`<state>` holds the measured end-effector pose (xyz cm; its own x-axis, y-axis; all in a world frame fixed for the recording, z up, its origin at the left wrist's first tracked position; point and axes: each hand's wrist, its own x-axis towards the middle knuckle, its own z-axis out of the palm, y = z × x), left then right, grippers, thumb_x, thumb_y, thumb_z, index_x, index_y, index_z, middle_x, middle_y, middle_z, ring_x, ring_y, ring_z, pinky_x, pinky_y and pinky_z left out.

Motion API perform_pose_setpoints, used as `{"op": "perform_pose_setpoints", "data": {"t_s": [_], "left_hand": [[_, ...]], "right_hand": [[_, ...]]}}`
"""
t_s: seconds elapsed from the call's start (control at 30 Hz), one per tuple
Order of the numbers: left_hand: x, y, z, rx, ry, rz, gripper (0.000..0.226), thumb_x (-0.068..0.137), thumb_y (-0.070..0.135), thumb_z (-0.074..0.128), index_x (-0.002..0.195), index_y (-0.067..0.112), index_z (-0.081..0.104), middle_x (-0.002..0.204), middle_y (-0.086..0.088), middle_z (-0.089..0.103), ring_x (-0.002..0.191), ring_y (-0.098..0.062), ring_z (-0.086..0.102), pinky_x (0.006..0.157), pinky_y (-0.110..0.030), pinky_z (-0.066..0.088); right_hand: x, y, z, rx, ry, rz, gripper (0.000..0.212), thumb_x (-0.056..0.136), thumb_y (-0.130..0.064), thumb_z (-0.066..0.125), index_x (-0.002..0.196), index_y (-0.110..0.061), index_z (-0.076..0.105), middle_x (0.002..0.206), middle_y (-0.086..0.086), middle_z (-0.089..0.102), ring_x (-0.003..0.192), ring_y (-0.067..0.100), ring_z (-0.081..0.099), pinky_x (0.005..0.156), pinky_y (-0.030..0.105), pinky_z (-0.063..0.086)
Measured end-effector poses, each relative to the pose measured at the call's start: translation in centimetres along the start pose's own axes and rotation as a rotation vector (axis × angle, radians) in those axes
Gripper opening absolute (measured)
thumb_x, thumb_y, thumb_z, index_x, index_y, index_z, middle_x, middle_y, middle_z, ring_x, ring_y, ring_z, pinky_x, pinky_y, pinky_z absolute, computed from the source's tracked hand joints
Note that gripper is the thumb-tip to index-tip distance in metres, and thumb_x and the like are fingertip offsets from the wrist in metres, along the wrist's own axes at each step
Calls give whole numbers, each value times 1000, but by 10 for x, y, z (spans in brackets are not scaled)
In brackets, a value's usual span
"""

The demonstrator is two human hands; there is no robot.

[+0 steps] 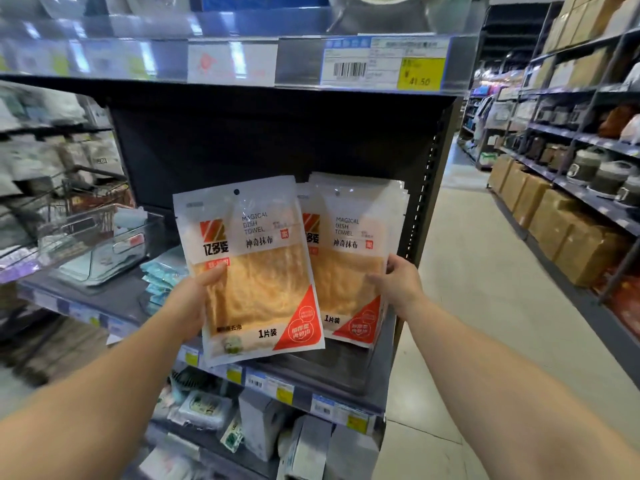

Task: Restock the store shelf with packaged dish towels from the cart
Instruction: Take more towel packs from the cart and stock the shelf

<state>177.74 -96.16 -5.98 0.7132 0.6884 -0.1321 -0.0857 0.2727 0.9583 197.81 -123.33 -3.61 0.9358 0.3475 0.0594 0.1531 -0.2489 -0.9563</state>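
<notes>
Left hand: the left hand (192, 299) holds one dish towel packet (247, 268) by its left edge, thumb curled over the front, fingers hidden behind; the packet stands upright, in the air just before the shelf edge.
Right hand: the right hand (398, 284) touches the right edge of the stack of packets (349, 258) that stands on the shelf (346, 372); the fingers curl round that edge, so it seems to steady or square the stack, though whether it truly grips cannot be told.
Where the goods are: the held packet overlaps the stack's left side and sits in front of it; the stack leans back, several packets deep, at the shelf's right end.
Handling, as a judgement: flat plastic pouch with a folded cloth inside; likely light, limp and glossy, so apt to bend and slide; best taken at a side edge or lower corner, with a thumb across the face.
Next move, as a judgement: slide the packet onto the front of the stack.
Around: a price label (384, 65) on the shelf above; a wire cart (93, 199) at left.
</notes>
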Motion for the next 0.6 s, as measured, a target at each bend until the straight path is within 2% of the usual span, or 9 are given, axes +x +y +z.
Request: {"op": "perform_pose_setpoints", "data": {"t_s": [0.07,0.13,0.23,0.3,0.4,0.5,0.6], "left_hand": [[-2,0,8,-13,-21,-11,58,66,40,80,116,13,68,112,-9,74,113,-33,65,106,-58,42],[-1,0,12,-14,-42,-17,67,58,45,84,116,15,69,114,-8,74,114,-35,64,105,-59,43],[3,-1,12,-10,-79,-11,84,45,55,91,118,19,70,117,-6,73,119,-34,61,107,-60,39],[2,2,17,-19,-94,-2,76,53,52,89,119,18,69,118,-6,72,120,-34,60,109,-59,38],[-4,8,32,-37,-104,2,58,69,40,81,120,15,67,115,-8,73,115,-33,64,106,-58,42],[-6,13,45,-66,-132,0,36,86,29,70,119,13,66,112,-11,74,108,-33,68,100,-55,48],[-5,15,54,-87,-161,-12,37,88,27,70,121,12,65,115,-12,73,108,-34,69,99,-55,49]], "right_hand": [[0,6,0,-27,24,1,26,83,-1,72,90,-26,67,87,-2,71,86,21,70,73,36,59],[-2,10,1,-78,61,-18,24,82,-6,72,81,-29,65,86,-4,71,84,20,70,76,38,59],[-6,13,2,-186,128,-57,16,85,-11,70,80,-24,63,79,-7,66,77,17,64,66,29,53],[-11,13,5,-209,170,-68,11,87,-11,68,82,-20,63,77,-8,63,71,14,60,58,24,45],[-16,13,9,-219,223,-68,6,89,-13,67,89,-18,64,84,-6,64,79,18,61,60,24,41],[-16,14,10,-203,231,-41,9,90,-15,67,94,-21,61,90,-5,64,86,20,62,63,25,43],[-16,13,8,-140,226,1,25,90,-19,72,111,-21,59,101,-4,62,89,16,61,75,30,54]]}}
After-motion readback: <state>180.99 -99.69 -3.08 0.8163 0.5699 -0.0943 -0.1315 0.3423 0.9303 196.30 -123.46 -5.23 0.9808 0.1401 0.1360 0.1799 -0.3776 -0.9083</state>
